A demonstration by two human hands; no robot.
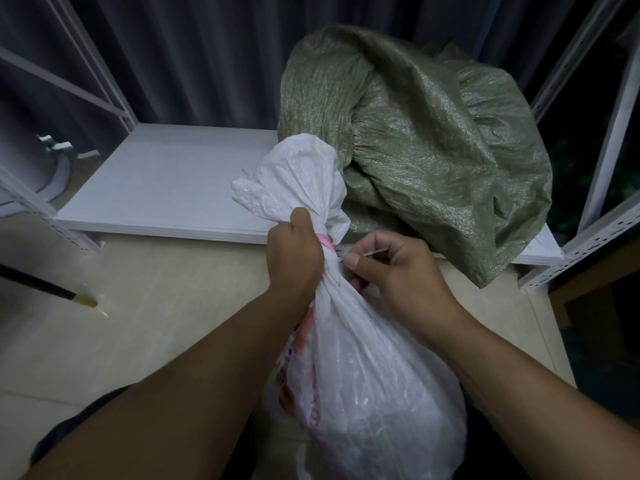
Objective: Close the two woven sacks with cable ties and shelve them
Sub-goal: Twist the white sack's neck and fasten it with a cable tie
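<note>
I'm cinching the white sack (pixel 363 375) — left hand (pixel 294 251) gripping its neck, right hand (pixel 391 268) pinching the cable tie (pixel 375 251) (firm pull next).

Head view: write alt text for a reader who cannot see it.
A person's left hand grips the gathered neck of a white woven sack while the right hand pinches a cable tie at the neck. A green sack lies on the white shelf behind.

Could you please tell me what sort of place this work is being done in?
Probably an indoor storage room or stockroom corner. A white slotted-metal shelving rack stands on a pale floor, its low shelf board holds a green woven sack, and a dark pleated curtain hangs behind.
</note>
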